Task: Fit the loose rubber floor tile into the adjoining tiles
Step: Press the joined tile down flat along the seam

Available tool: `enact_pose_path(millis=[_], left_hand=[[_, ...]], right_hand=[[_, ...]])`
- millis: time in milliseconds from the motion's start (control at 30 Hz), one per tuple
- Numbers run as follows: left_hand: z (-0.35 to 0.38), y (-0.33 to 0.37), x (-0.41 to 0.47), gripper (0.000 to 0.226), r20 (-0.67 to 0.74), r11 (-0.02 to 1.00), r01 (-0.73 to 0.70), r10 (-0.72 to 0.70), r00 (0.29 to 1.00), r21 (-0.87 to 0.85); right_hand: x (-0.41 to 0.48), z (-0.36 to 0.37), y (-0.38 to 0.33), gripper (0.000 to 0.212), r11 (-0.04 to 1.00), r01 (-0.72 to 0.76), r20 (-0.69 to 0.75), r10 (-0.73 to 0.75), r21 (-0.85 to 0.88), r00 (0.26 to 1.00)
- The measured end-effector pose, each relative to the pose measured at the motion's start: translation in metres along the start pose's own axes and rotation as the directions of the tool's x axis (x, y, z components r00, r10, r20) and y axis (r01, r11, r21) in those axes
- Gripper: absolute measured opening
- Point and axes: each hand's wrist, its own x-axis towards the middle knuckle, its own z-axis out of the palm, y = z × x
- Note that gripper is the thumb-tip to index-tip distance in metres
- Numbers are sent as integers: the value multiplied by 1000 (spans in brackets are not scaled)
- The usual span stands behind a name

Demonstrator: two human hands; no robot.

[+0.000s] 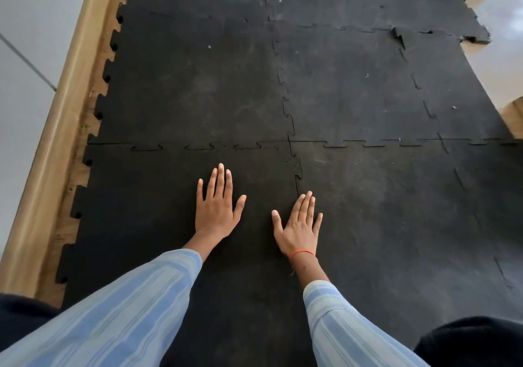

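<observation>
Black rubber puzzle-edge floor tiles cover the floor. The near-left tile (135,211) lies flat under both my hands; its far seam (198,146) and right seam (297,178) meet the neighbouring tiles. My left hand (217,208) rests palm down on it, fingers spread. My right hand (300,226), with an orange thread at the wrist, lies flat by the right seam, fingers reaching toward the near-right tile (396,225). Neither hand holds anything. Farther back, a tile corner (399,37) is lifted and buckled.
A wooden skirting board (56,140) runs along the left, beside a strip of wood floor (76,174) and a pale wall. Bare wood floor (486,61) shows at the far right. Dark clothing (475,341) fills the lower corners.
</observation>
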Motion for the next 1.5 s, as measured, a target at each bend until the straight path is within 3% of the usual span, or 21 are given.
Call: enact_pose_path(millis=[167, 300, 533, 967, 1267, 1500], left_hand=[[1, 1, 0, 75, 27, 1000, 3, -3, 1000, 12], [-4, -1, 2, 75, 83, 1000, -20, 20, 996, -5], [4, 4, -35, 74, 26, 997, -81, 81, 996, -15], [4, 5, -35, 71, 19, 997, -70, 70, 997, -23], [3, 8, -37, 72, 1, 998, -68, 68, 998, -12], [2, 16, -43, 71, 42, 997, -73, 72, 997, 32]], right_hand=[[-1, -4, 0, 96, 1000, 16, 24, -16, -12, 1000], [-12, -2, 11, 88, 999, 33, 2, -33, -14, 999], [-62, 31, 22, 85, 988, -151, -130, 152, 16, 980], [-58, 32, 28, 97, 992, -123, -101, 126, 36, 987], [-96, 41, 46, 96, 964, -253, -117, 261, 78, 958], [-104, 39, 56, 80, 947, -317, -99, 320, 44, 942]])
